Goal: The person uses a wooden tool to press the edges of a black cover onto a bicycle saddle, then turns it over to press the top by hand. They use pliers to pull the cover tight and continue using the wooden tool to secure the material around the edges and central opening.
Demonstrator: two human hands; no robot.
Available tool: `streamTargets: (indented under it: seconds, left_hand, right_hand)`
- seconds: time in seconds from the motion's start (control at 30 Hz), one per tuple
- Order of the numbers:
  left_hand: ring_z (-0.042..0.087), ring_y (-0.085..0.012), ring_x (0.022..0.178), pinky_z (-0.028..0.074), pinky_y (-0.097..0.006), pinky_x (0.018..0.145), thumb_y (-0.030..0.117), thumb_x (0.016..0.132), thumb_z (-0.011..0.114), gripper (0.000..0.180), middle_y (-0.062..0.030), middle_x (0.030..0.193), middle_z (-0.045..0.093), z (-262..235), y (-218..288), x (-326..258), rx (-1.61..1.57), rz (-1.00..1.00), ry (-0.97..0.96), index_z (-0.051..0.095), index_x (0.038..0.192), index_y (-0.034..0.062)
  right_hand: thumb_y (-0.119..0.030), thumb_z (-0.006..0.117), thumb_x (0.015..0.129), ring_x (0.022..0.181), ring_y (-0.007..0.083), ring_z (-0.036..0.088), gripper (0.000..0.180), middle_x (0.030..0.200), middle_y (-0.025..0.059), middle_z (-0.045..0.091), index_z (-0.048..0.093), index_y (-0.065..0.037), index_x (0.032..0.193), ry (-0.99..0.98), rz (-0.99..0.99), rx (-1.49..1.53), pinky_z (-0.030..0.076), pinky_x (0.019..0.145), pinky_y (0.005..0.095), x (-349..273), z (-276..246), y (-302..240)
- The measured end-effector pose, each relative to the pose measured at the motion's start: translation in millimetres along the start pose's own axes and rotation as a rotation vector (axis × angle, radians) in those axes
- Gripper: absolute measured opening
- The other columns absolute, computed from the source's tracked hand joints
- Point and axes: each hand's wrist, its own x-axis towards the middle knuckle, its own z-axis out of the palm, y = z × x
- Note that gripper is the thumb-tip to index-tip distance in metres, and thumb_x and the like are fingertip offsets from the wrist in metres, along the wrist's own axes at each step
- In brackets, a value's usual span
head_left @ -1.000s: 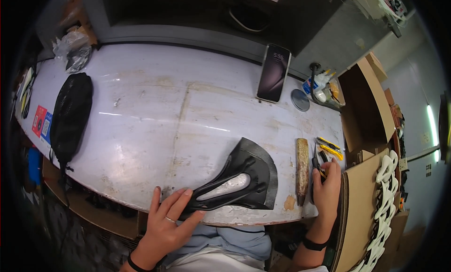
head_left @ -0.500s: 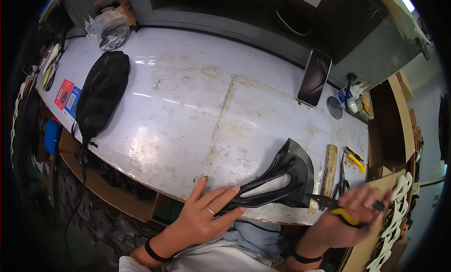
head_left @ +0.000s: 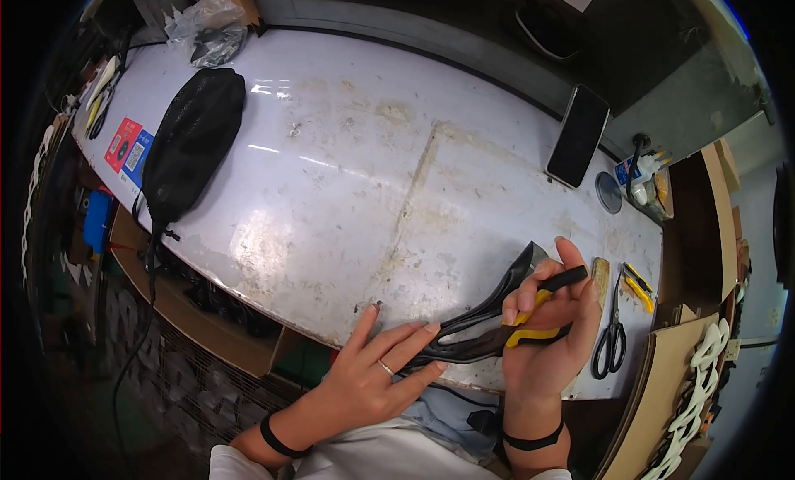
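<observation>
A black bicycle saddle (head_left: 490,306) with a long central slot lies at the near edge of the table. My left hand (head_left: 364,393), wearing a ring, grips its narrow end with the fingers laid over it. In my right hand (head_left: 546,343) are pliers (head_left: 537,334) with yellow and black handles. Their dark jaws point left and lie over the saddle's near side, by the slot. Whether the jaws bite on the material cannot be made out. My right hand hides most of the saddle's wide end.
Right of my right hand lie a worn wooden bar (head_left: 600,273), black scissors (head_left: 611,347) and a yellow cutter (head_left: 638,291). A phone (head_left: 578,136) leans at the back, near glue bottles (head_left: 650,167). A black drawstring pouch (head_left: 195,144) rests at the left.
My right hand has swung left with the pliers, from beyond the saddle's wide end to over its near side. My left hand keeps its hold. The phone screen has gone dark.
</observation>
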Motion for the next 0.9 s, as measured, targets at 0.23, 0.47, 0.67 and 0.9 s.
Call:
streamTargets:
  seconds: [0.23,0.47,0.67,0.9]
  left_hand:
    - [0.074,-0.0324,0.120,0.040,-0.070,0.121,0.014,0.085,0.087,0.034,-0.0143,0.151,0.068,3,0,-1,-0.004,0.017,0.009,0.084,0.117,0.0257]
    - [0.074,-0.0341,0.118,0.043,-0.069,0.119,0.012,0.083,0.083,0.039,-0.0174,0.149,0.068,-5,-10,7,-0.034,0.042,-0.065,0.084,0.120,0.0245]
    - [0.073,-0.0349,0.118,0.047,-0.067,0.115,0.015,0.083,0.084,0.032,-0.0206,0.149,0.067,-7,-12,13,0.006,0.077,-0.084,0.086,0.114,0.0202]
    - [0.066,-0.0380,0.133,0.040,-0.070,0.118,0.028,0.090,0.084,0.038,-0.0243,0.157,0.059,5,6,2,0.140,0.056,-0.089,0.081,0.127,0.0196]
  right_hand:
    - [-0.043,0.045,0.119,0.069,0.0127,0.048,0.035,0.091,0.0020,0.052,0.058,-0.011,0.119,0.049,0.064,0.099,0.046,0.059,0.0308,4,-6,-9]
    - [-0.043,0.047,0.120,0.064,0.0127,0.043,0.032,0.085,0.0002,0.047,0.054,-0.015,0.106,0.112,0.112,0.279,0.041,0.054,0.0313,13,-8,-12]
    - [-0.044,0.047,0.119,0.066,0.0110,0.039,0.033,0.085,-0.0017,0.044,0.057,-0.015,0.108,0.224,-0.060,0.151,0.038,0.053,0.0287,4,7,-2]
    - [-0.041,0.050,0.118,0.068,0.0154,0.044,0.033,0.091,0.0075,0.047,0.046,-0.008,0.116,-0.011,-0.217,0.033,0.045,0.058,0.0334,-10,-6,5]
